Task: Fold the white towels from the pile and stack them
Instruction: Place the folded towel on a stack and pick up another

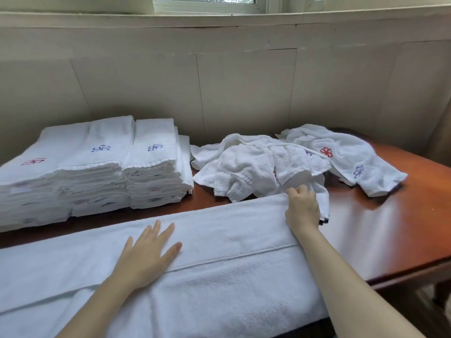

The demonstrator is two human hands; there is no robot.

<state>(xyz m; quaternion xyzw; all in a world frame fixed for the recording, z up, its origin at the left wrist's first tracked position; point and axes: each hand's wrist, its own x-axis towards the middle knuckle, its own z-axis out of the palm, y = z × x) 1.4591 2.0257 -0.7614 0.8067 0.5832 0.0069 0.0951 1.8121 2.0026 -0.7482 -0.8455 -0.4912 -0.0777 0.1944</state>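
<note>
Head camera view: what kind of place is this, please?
Probably a hotel or spa linen room: stacks of folded white towels with embroidered logos, an unfolded pile on a wooden table, a plain panelled wall behind.

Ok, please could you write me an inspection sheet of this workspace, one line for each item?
Surface: brown wooden table, glossy, partly covered by towels.
Job's things: one white towel spread flat along the near edge; folded stacks at the left, with blue and red marks; unfolded pile at the back right.
Clutter: nothing seen.
Grippers: left hand rests flat on the towel, fingers straight; right hand grips the towel's far edge, fingers curled.
Cables: nothing seen.
Surroundings: pale panelled wall behind the table; window above it.
</note>
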